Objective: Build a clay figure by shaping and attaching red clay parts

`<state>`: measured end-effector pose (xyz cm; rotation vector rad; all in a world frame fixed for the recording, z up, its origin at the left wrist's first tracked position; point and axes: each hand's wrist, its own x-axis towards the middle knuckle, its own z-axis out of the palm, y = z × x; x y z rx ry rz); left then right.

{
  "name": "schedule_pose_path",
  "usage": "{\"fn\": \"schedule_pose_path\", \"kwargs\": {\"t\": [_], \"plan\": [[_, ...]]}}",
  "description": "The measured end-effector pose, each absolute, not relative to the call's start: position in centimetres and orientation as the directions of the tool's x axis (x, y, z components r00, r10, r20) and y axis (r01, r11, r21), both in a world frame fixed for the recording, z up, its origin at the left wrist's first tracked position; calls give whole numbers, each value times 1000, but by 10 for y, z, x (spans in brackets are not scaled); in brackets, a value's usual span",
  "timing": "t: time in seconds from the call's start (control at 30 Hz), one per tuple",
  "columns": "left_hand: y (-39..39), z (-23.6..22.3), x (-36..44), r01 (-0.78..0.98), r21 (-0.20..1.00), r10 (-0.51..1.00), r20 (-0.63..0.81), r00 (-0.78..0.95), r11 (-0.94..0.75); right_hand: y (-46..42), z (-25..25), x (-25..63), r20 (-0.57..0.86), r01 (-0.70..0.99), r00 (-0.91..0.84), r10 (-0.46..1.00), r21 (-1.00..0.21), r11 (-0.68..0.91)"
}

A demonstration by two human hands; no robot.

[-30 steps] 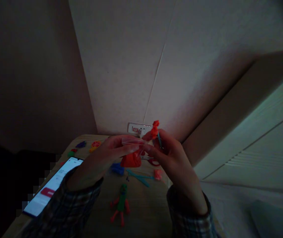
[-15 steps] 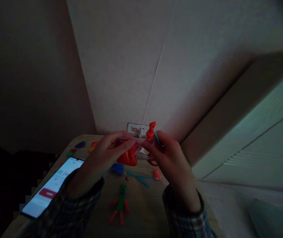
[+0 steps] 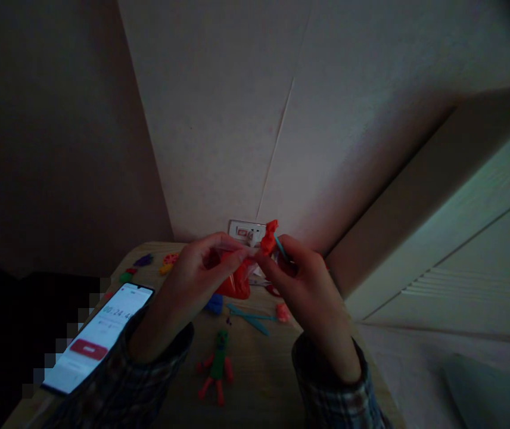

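Note:
Between my hands, above the table, hangs a clear plastic bag point(image 3: 236, 283) with red-orange modelling clay inside. My left hand point(image 3: 208, 262) pinches the bag's top edge between thumb and fingers. My right hand point(image 3: 297, 268) grips the other end of that edge, and a thin blue modelling tool point(image 3: 281, 246) sticks out from its fingers. At the tool's upper end is a crumpled orange lump of clay point(image 3: 269, 236). Below on the table lies a green clay figure point(image 3: 218, 364) with pinkish-red arms and legs. Crossed blue modelling tools point(image 3: 250, 317) rest beyond it.
A lit phone point(image 3: 98, 339) showing a timer lies at the table's left. Small clay pieces, including a purple one point(image 3: 143, 260) and a blue one point(image 3: 214, 304), sit around the wooden tabletop point(image 3: 264, 375). A wall socket point(image 3: 237, 229) is behind, a pale cabinet point(image 3: 469, 250) to the right.
My left hand has shifted slightly right, closer to my right hand, and the bag has moved right with it. The orange lump has moved slightly left. Both hands keep their grip.

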<state>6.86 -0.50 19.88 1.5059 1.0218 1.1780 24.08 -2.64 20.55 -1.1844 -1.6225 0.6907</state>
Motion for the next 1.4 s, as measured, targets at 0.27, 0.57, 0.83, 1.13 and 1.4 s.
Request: {"fn": "schedule_pose_path", "kwargs": {"t": [0.27,0.57,0.83,1.13,1.4], "plan": [[3,198,57,115,960,965,245,99,-256,-24,201,245,398,399,7,917,-842,362],[-6,197,63,195,925,944,330,13,-326,-29,208,240,403,421,-53,914,-821,387],[3,196,60,199,930,942,269,201,-308,-23,201,246,413,430,-95,906,-803,412],[34,163,44,498,805,936,191,297,-322,-12,184,271,443,483,-125,888,-754,445],[56,128,49,654,681,914,55,402,-328,-7,173,282,452,490,-239,860,-708,508]]}}
